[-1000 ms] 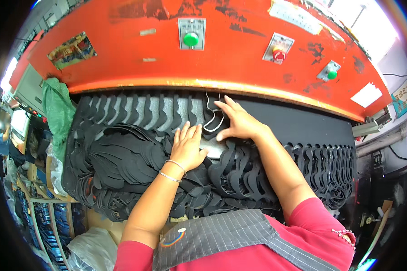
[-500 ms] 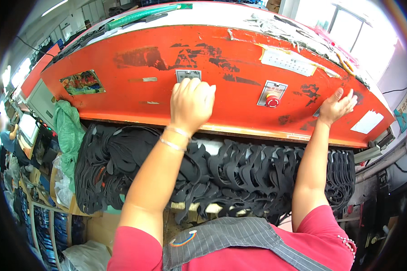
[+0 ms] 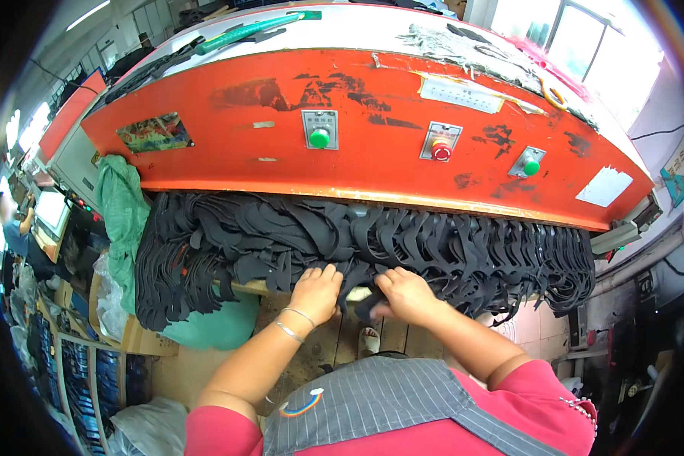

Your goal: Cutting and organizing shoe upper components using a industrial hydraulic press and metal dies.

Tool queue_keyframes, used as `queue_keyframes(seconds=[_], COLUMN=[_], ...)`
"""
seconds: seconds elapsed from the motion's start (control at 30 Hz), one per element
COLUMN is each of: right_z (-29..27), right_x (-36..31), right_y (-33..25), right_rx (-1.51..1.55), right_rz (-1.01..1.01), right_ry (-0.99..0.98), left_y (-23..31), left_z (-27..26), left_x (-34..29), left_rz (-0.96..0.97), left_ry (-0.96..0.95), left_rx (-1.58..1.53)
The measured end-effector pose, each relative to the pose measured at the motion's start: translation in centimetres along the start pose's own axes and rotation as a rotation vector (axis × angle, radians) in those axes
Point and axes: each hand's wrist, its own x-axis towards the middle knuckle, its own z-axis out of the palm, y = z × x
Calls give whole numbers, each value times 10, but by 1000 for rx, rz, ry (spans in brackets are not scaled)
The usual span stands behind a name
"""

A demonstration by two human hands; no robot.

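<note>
A deep layer of curved black strips point(image 3: 281, 228), cut from a soft sheet material, overhangs the front edge under an orange machine point(image 3: 243, 167). At the middle of that edge my left hand point(image 3: 317, 292) is closed, its fingers curled over the strips. Close to its right, my right hand point(image 3: 408, 295) pinches some of the same dark strips, with loose ends hanging below the fingers. What exactly lies under the fingertips is partly hidden. To the right the strips stand in neat rows; on the left they lie in an overlapping heap.
On the machine's front sit two green buttons, a left one point(image 3: 319, 138) and a right one point(image 3: 531, 168), with a red stop button point(image 3: 441, 150) between them. A green cloth point(image 3: 121, 205) hangs at left, above a cardboard box point(image 3: 146, 337). Another person point(image 3: 19, 228) works far left.
Both hands have come down from the machine's front, where the left covered one green button and the right was at the other. They now hold strips at the front edge.
</note>
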Motion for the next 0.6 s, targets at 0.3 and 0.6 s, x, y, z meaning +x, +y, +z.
queue_keyframes(seconds=[0.3,0.6], right_z=[22,16], right_x=[22,-27], right_y=[-15,-38], right_rx=[-105,18], right_rz=[308,175], right_ry=[66,-141], left_y=[10,34], left_z=[15,19], left_x=[2,-53], left_rz=[-177,-153], left_ry=[321,165], left_rx=[53,-12])
